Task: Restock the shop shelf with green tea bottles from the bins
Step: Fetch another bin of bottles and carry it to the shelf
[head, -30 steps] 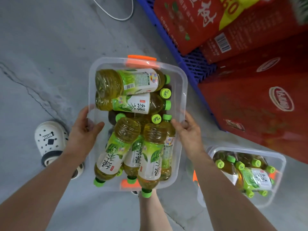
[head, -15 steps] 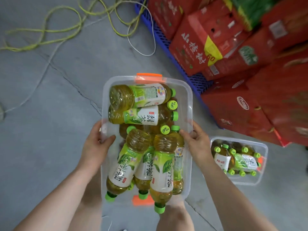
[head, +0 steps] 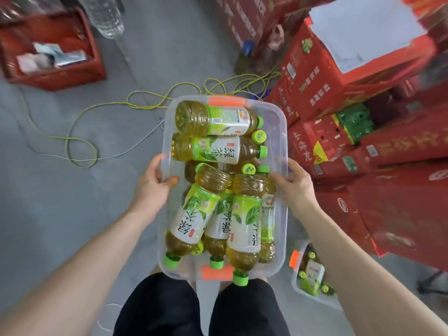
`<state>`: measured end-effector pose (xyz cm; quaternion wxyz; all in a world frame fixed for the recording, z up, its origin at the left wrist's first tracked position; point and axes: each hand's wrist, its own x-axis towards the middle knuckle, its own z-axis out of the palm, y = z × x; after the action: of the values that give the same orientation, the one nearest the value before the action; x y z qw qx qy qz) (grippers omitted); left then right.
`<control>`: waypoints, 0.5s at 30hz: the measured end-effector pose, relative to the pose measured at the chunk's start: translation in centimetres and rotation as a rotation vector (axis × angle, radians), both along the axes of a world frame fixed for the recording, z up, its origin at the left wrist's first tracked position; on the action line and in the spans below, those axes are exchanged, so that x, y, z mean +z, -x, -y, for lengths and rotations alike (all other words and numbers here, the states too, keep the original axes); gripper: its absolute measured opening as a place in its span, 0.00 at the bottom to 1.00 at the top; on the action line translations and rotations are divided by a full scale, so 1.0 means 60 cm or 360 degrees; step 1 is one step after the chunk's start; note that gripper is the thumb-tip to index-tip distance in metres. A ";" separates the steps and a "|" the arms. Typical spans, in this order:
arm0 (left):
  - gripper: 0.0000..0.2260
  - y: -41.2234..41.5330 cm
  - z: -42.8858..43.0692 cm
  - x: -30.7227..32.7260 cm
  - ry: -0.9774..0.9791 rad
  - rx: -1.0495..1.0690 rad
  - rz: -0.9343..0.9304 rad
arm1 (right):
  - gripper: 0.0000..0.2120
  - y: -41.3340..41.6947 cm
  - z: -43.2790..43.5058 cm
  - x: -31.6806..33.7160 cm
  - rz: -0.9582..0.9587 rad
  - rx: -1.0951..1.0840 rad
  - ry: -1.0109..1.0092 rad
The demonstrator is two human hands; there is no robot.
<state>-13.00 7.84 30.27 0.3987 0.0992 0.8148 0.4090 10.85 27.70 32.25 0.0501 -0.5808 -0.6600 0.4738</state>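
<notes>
A clear plastic bin [head: 281, 132] with orange latches is held up in front of me, above my legs. Several green tea bottles [head: 213, 151] with green caps lie piled inside it, some crosswise at the far end, others pointing toward me. My left hand [head: 155, 183] grips the bin's left rim, thumb inside. My right hand [head: 294, 183] grips the right rim. A second clear bin [head: 312, 299] with more green tea bottles stands on the floor at the lower right, partly hidden by my right forearm.
Stacked red drink cartons [head: 363, 141] fill the right side. A red plastic crate [head: 48, 52] sits on the grey floor at the upper left. A yellow-green cord [head: 145, 103] and a white cable lie looped on the floor ahead.
The bin has risen with both hands still on its rims. My view has tilted up, so the red crate, more cartons and my legs now show; the floor bin has slid lower right.
</notes>
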 end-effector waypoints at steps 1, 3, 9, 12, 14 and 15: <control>0.26 0.007 0.008 0.020 -0.0009 0.0061 -0.0003 | 0.10 0.018 0.002 0.011 -0.0016 0.0056 -0.0018; 0.27 0.022 0.026 0.048 -0.0035 0.0220 0.0010 | 0.11 0.054 0.003 0.032 -0.0041 0.0187 -0.0043; 0.25 0.041 0.146 0.097 -0.0059 0.0606 0.0006 | 0.10 0.170 0.019 0.064 -0.0103 0.0570 -0.0073; 0.25 0.031 0.218 0.106 -0.0088 0.0899 -0.0040 | 0.21 0.243 0.059 0.073 -0.0138 0.0774 -0.0062; 0.25 0.021 0.280 0.102 -0.0096 0.1088 -0.0014 | 0.26 0.290 0.100 0.071 -0.0153 0.0886 -0.0059; 0.25 0.017 0.312 0.101 -0.0102 0.1173 -0.0006 | 0.23 0.312 0.128 0.074 -0.0139 0.0957 -0.0051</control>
<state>-14.00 -10.90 36.35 0.2197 -0.1876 0.7834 0.5503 -7.87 20.03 36.67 -0.0549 -0.3377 -0.8069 0.4815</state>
